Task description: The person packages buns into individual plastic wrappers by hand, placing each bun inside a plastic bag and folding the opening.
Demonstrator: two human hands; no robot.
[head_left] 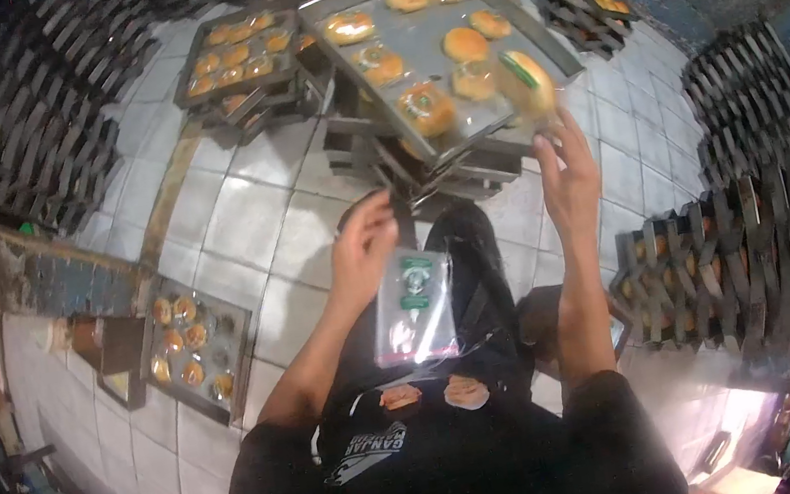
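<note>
A bun in a clear bag with a green label (523, 77) is at the right edge of the large metal tray (555, 53), slightly blurred. My right hand (569, 172) is at its lower end, thumb and fingertips closed around the bag's end. My left hand (362, 252) is loosely curled with fingers apart, holding nothing I can see. It is beside the upper left edge of a stack of clear plastic bags (414, 310) with green print, lying on my lap. Several buns (466, 44) lie on the tray, some visibly bagged.
A smaller tray of wrapped buns (232, 58) stands on stacked trays at the back left. Another bun tray (195, 346) is low on the left. Stacked dark trays (720, 262) rise on the right; more stacks line the back left. White floor tiles (243, 208) show between.
</note>
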